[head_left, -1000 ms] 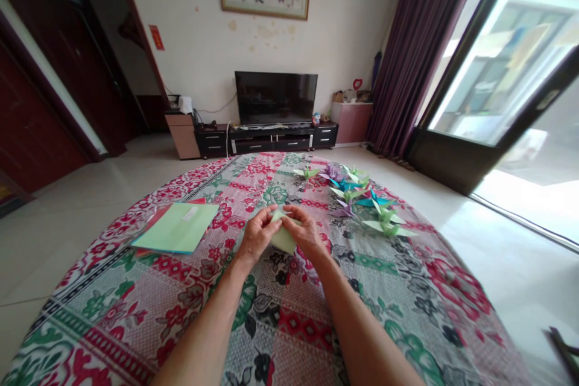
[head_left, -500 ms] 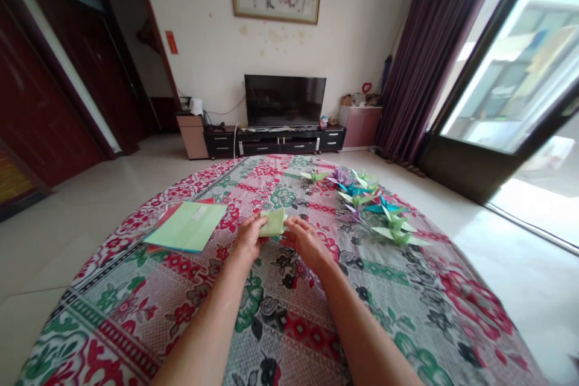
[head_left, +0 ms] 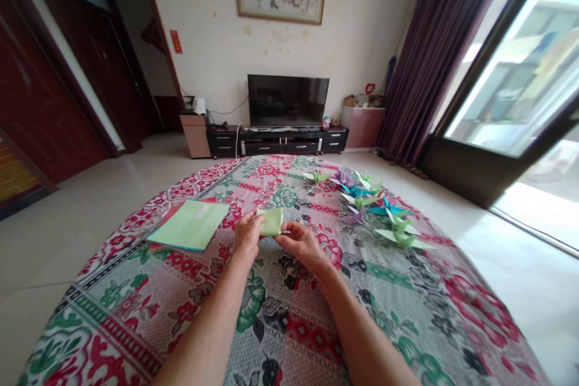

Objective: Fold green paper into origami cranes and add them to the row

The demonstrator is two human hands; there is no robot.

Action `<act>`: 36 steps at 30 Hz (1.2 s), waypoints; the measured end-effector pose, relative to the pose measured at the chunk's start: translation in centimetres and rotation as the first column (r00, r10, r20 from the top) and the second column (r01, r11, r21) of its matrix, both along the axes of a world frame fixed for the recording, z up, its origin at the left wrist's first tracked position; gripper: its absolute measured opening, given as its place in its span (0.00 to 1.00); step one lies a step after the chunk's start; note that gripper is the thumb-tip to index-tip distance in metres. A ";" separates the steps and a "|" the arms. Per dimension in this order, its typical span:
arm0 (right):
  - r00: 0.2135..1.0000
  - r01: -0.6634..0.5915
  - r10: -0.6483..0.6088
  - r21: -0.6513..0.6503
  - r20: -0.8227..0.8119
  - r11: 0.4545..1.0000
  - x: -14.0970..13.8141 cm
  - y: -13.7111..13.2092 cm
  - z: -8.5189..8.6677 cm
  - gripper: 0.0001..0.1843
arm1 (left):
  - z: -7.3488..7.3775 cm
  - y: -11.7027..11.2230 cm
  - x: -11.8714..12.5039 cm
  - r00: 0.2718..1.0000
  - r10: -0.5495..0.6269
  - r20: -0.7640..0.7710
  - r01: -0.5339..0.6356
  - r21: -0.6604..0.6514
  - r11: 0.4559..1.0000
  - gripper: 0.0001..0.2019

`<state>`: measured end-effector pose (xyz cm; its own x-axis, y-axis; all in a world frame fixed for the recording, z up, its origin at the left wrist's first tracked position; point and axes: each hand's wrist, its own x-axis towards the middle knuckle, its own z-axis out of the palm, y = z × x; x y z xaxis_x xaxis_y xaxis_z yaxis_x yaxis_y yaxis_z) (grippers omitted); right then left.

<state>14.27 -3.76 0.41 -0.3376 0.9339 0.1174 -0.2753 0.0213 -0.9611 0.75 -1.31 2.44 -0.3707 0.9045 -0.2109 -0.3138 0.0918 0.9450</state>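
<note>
Both hands pinch green paper [head_left: 271, 221] | floral tablecloth [head_left: 289, 313] | tiled floor [head_left: 67, 235], TV [head_left: 287, 100]

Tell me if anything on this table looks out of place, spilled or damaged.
Nothing stands out. The left hand and right hand hold a small folded green paper above the floral tablecloth. A stack of coloured sheets lies flat to the left, and finished paper cranes sit grouped to the right.

We see bright daylight from the glass door [head_left: 520, 84] at right, overexposed; edges bend wide-angle; centre sharp.
</note>
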 end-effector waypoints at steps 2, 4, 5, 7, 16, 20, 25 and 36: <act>0.999 0.035 -0.035 0.022 -0.016 0.999 -0.5 0.0 -0.3 0.17 | -0.2 0.1 0.1 1.000 0.026 -0.006 -0.026 0.014 1.000 0.25; 0.994 0.107 -0.107 0.068 -0.007 0.992 -1.0 0.1 -0.6 0.15 | -0.5 0.3 0.1 0.999 0.048 -0.015 -0.047 0.028 0.998 0.25; 0.988 0.151 -0.152 0.103 0.003 0.983 -1.2 0.1 -0.7 0.14 | -0.6 0.4 0.1 0.998 0.058 -0.020 -0.057 0.038 0.998 0.24; 0.969 0.233 -0.245 0.193 0.040 0.953 -1.6 0.1 -1.0 0.14 | -0.9 0.6 0.1 0.997 0.072 -0.022 -0.070 0.062 0.996 0.22; 0.870 0.405 -0.478 0.384 0.117 0.830 -2.2 -0.1 -0.9 0.13 | -0.5 0.1 0.7 0.995 0.095 0.018 -0.096 0.089 0.991 0.15; 0.856 0.376 -0.488 0.443 0.170 0.814 -1.9 -0.3 -0.4 0.11 | -0.4 0.0 0.7 0.995 0.098 0.028 -0.100 0.089 0.991 0.14; 0.845 0.339 -0.490 0.493 0.215 0.801 -1.7 -0.6 0.0 0.08 | -0.6 0.2 0.6 0.995 0.085 0.061 -0.091 0.105 0.990 0.14; 0.955 0.151 -0.189 0.174 0.230 0.973 -0.8 -1.0 1.0 0.18 | -0.4 0.7 -0.6 0.995 0.095 -0.042 -0.093 0.051 0.994 0.20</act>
<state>13.52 -4.73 1.45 -0.2115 0.9573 0.1973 -0.0127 0.1991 -0.9799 0.15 -0.66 2.04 -0.4624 0.8742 -0.1483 -0.2764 0.0168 0.9609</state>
